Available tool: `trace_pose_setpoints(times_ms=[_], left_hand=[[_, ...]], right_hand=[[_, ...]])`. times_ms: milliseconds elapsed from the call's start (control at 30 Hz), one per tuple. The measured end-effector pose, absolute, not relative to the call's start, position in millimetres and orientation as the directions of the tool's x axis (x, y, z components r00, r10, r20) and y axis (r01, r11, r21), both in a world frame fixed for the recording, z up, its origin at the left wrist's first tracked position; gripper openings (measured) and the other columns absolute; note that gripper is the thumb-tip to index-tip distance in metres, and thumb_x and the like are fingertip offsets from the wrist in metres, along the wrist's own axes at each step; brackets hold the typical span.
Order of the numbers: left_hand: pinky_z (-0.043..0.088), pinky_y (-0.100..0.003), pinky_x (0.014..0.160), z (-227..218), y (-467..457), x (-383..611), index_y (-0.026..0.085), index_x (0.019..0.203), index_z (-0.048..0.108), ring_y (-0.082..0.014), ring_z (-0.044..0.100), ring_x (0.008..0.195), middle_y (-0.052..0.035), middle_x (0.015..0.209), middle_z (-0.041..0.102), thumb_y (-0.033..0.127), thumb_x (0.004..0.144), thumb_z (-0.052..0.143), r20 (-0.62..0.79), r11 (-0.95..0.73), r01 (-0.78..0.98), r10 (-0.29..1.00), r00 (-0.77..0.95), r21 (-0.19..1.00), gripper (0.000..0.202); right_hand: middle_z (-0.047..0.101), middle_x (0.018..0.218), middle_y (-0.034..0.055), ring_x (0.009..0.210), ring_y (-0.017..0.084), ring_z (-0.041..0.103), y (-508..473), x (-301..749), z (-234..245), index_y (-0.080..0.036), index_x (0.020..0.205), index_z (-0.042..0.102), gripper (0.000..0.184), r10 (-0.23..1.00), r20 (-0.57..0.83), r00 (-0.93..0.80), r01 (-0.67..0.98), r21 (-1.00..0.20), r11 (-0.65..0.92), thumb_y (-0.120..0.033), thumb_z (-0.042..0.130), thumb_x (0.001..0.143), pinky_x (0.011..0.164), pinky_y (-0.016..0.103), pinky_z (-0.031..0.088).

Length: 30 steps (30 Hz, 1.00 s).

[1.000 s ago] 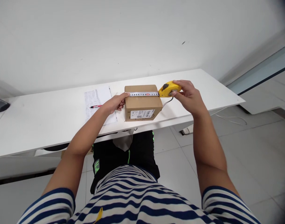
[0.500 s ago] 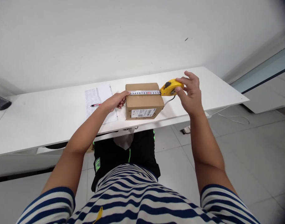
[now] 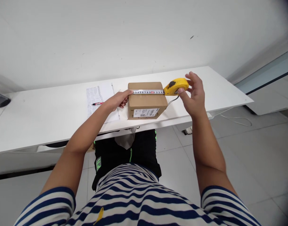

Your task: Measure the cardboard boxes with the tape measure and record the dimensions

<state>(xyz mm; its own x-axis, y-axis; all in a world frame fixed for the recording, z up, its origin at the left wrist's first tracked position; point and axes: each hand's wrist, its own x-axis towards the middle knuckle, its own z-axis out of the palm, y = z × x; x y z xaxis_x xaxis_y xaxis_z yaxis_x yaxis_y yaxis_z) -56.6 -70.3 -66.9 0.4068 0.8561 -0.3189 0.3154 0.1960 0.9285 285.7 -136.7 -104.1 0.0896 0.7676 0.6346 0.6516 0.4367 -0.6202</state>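
A brown cardboard box (image 3: 147, 102) with a white printed label (image 3: 145, 113) on its front sits on the table. Across its top lies the white blade of a tape measure, its numbers facing up and a red ten mark showing. My left hand (image 3: 117, 100) pinches the blade's end at the box's left edge, fingers closed. At the right edge, my right hand (image 3: 194, 94) grips the yellow tape measure case (image 3: 175, 86) between thumb and fingers. A dark wrist strap (image 3: 173, 100) hangs from the case down beside the box.
Written sheets of paper (image 3: 93, 94) lie left of the box, with a red and black pen (image 3: 98, 103) on them. The white table (image 3: 40, 122) stands along a wall. A dark object (image 3: 1, 99) is at the far left. A cable (image 3: 238, 117) lies on the floor at right.
The view has shifted slightly, so the box and both hands appear a little further right. The blade still lies across the box top, and both grips are the same.
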Motion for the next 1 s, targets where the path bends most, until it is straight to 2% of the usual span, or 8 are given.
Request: trace_pose_setpoints(times_ms=[133,333,533,667,767,833,933,1000], left_hand=[[0.029,-0.031,0.057,-66,-73,-56,0.022,0.067,0.039,-0.011,0.033,0.057,0.0012,0.068,0.034,0.055,0.097,0.059,-0.319,0.194,0.323,0.859,0.399,0.926,0.049],[0.028,-0.031,0.057,-66,-76,-54,0.022,0.068,0.038,-0.0113,0.032,0.058,0.0007,0.069,0.035,0.051,0.097,0.059,-0.317,0.204,0.31,0.871,0.375,0.928,0.046],[0.028,-0.03,0.056,-69,-74,-53,0.022,0.067,0.038,-0.0107,0.031,0.056,0.0019,0.067,0.034,0.052,0.096,0.06,-0.3,0.19,0.305,0.88,0.368,0.933,0.047],[0.026,-0.03,0.055,-74,-81,-47,0.021,0.07,0.047,-0.0101,0.033,0.054,0.0018,0.066,0.038,0.048,0.097,0.06,-0.251,0.172,0.259,0.915,0.316,0.95,0.041],[0.024,-0.03,0.054,-82,-88,-42,0.021,0.067,0.049,-0.0099,0.033,0.053,0.0017,0.063,0.039,0.048,0.098,0.062,-0.215,0.161,0.206,0.937,0.276,0.965,0.043],[0.022,-0.031,0.055,-89,-91,-40,0.021,0.066,0.049,-0.0094,0.03,0.053,0.0028,0.062,0.037,0.052,0.096,0.066,-0.209,0.174,0.146,0.938,0.276,0.974,0.046],[0.025,-0.031,0.058,-100,-95,-37,0.02,0.068,0.051,-0.0098,0.037,0.057,0.0013,0.065,0.044,0.056,0.09,0.075,-0.199,0.191,0.057,0.95,0.242,0.98,0.048],[0.03,-0.031,0.061,-106,-98,-35,0.02,0.069,0.052,-0.0108,0.045,0.061,-0.0015,0.07,0.053,0.055,0.087,0.079,-0.171,0.181,-0.024,0.961,0.218,0.983,0.048]], right_hand=[[0.056,0.154,0.0099,0.147,0.038,0.053,-147,282,-109,-0.045,0.16,0.04,0.076,0.759,0.642,0.104,0.675,-0.606,0.421,-0.063,0.067,0.091,0.113,0.066,0.056],[0.055,0.145,0.014,0.148,0.045,0.049,-170,277,-123,-0.043,0.149,0.054,0.059,0.707,0.7,0.103,0.763,-0.511,0.395,-0.051,0.068,0.092,0.121,0.076,0.045],[0.061,0.134,0.0129,0.143,0.044,0.054,-172,276,-145,-0.041,0.131,0.066,0.038,0.696,0.712,0.086,0.857,-0.409,0.313,-0.043,0.064,0.093,0.122,0.078,0.043],[0.058,0.144,0.0117,0.146,0.046,0.051,-177,277,-157,-0.044,0.141,0.06,0.051,0.643,0.765,0.035,0.864,-0.346,0.365,-0.04,0.068,0.09,0.124,0.081,0.038],[0.05,0.159,0.0084,0.15,0.051,0.046,-186,275,-160,-0.05,0.155,0.045,0.075,0.603,0.797,-0.043,0.874,-0.263,0.41,-0.046,0.074,0.086,0.124,0.085,0.034],[0.045,0.167,0.0021,0.152,0.054,0.043,-193,270,-157,-0.058,0.161,0.032,0.089,0.582,0.811,-0.063,0.881,-0.228,0.414,-0.052,0.075,0.082,0.123,0.086,0.033],[0.048,0.166,-0.0097,0.148,0.055,0.047,-205,252,-140,-0.074,0.154,0.029,0.085,0.48,0.877,-0.005,0.9,-0.205,0.385,-0.057,0.068,0.081,0.119,0.085,0.039],[0.059,0.155,-0.0085,0.136,0.053,0.058,-212,229,-119,-0.077,0.148,0.037,0.07,0.361,0.932,0.021,0.89,-0.182,0.418,-0.057,0.06,0.085,0.109,0.085,0.047]])
